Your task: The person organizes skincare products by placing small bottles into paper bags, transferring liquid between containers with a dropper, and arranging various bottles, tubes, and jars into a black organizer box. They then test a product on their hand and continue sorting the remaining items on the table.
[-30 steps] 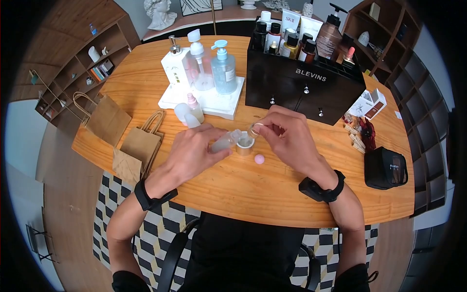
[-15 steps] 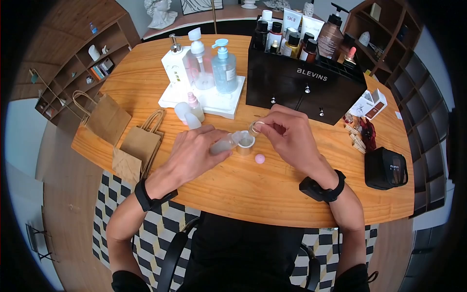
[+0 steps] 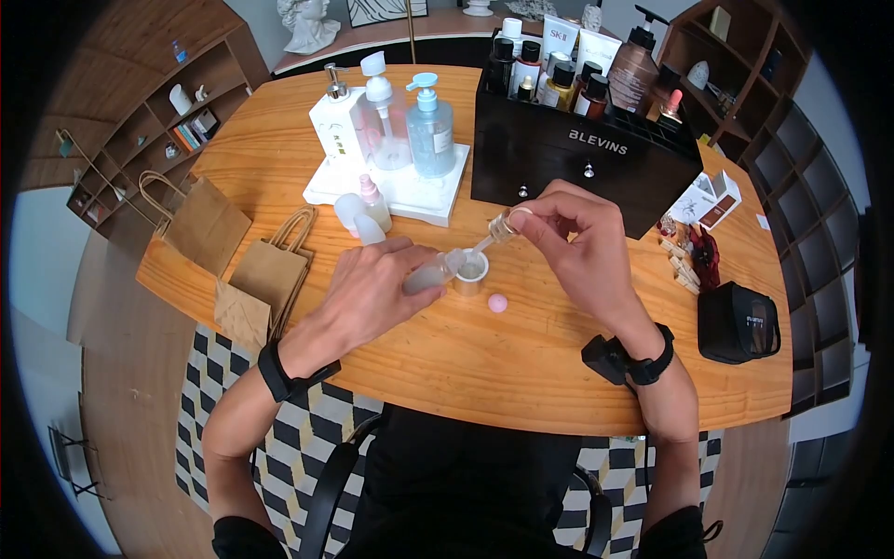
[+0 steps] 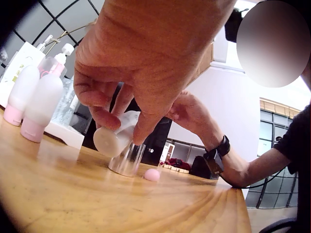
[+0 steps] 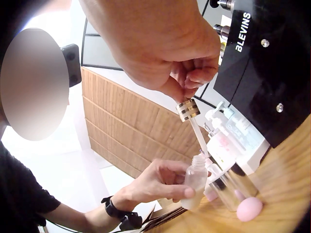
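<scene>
My left hand [image 3: 368, 284] grips a small translucent bottle [image 5: 196, 179] and holds it tilted, its uncapped neck facing right. In my right hand [image 3: 587, 247], thumb and fingers pinch a dropper cap [image 5: 188, 110] with a gold-striped collar. The dropper's clear tube slants down, its tip right at the bottle's mouth in the head view. Below them on the table stands a shiny metallic cup [image 3: 469, 283] with a pale rim, beside a small pink rounded piece [image 3: 498, 304]. Pale liquid shows in the bottle.
Pump bottles stand on a white tray [image 3: 424, 212] at the back, with small pink-and-white bottles [image 3: 372, 200] in front. A black drawer organizer [image 3: 587, 149] full of cosmetics is behind my right hand. Paper bags [image 3: 265, 279] lie left; a black pouch [image 3: 736, 321] sits right.
My right hand has moved up and to the right with the dropper cap, and the dropper's tube now shows outside the bottle's neck. The left hand and bottle stay nearly still.
</scene>
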Tool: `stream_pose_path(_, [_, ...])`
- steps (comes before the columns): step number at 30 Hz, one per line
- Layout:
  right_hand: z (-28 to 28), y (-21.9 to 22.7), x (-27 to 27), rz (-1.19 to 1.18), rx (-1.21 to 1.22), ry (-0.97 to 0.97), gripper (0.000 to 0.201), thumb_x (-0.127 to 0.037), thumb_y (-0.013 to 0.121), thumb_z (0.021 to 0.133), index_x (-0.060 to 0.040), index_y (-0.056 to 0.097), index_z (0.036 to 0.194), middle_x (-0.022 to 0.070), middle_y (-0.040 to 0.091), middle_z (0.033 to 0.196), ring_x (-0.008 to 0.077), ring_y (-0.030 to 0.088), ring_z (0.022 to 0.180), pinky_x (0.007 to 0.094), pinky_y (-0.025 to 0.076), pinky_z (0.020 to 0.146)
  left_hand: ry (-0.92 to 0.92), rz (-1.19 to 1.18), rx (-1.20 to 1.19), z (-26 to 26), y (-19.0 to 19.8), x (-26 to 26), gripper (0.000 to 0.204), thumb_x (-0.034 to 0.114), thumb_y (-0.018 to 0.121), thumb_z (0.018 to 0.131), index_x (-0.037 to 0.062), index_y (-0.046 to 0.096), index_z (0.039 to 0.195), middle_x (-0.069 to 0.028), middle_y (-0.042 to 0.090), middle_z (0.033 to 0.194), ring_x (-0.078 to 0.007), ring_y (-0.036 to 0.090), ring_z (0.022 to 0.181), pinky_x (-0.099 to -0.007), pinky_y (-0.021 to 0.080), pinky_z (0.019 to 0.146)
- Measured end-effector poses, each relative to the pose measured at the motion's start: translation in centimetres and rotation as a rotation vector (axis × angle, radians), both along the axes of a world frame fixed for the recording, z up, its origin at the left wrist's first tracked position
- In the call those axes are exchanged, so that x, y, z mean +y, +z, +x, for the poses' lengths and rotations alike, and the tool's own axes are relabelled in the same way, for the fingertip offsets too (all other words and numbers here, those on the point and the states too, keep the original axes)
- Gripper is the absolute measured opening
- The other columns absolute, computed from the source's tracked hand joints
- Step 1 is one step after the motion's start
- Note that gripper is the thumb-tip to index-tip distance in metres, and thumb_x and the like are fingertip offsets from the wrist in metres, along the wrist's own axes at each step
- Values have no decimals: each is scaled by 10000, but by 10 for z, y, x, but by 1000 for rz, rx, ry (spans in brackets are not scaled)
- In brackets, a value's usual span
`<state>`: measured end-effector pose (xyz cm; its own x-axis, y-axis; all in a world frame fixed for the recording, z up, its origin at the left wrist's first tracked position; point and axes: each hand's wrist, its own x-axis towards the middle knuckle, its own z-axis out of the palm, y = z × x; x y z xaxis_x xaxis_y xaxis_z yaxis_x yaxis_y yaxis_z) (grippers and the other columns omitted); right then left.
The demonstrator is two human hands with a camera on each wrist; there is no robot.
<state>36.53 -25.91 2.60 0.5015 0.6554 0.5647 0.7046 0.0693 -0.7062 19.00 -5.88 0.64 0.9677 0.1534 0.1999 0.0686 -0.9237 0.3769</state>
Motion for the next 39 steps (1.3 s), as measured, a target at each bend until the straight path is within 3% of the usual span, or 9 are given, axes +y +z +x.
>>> stream_pose_path(8, [-4, -9, 6, 50, 162, 34, 78, -28, 790, 950, 25, 813, 1003, 12, 643, 801, 42, 453, 649, 247, 348, 567, -16, -18, -57, 2, -3, -3, 399, 243, 860, 856, 23, 787, 1181, -141, 766, 972, -256, 722, 686, -370, 583, 675])
stream_pose_path(17, [-1, -31, 13, -6, 360, 116, 116, -82, 791, 966, 5, 824, 1035, 20, 674, 821, 63, 486, 680, 261, 390, 615, -42, 31, -193, 0, 3, -13, 373, 208, 846, 863, 14, 779, 1175, -117, 731, 889, -251, 708, 629, -370, 568, 623])
stream_pose_path(26, [-2, -30, 13, -103, 359, 155, 149, -116, 792, 970, 6, 825, 1050, 53, 741, 874, 89, 588, 755, 266, 463, 679, -65, 42, -201, 0, 3, -15, 372, 214, 852, 868, 26, 780, 1181, -112, 723, 888, -263, 718, 642, -370, 563, 616])
stream_pose_path(39, [-4, -24, 14, -144, 423, 119, 173, -117, 805, 961, 9, 822, 1079, 45, 720, 890, 83, 579, 784, 259, 469, 705, -43, 26, -193, 0, -5, -11, 381, 205, 868, 846, 23, 775, 1168, -109, 713, 879, -256, 702, 641, -373, 563, 618])
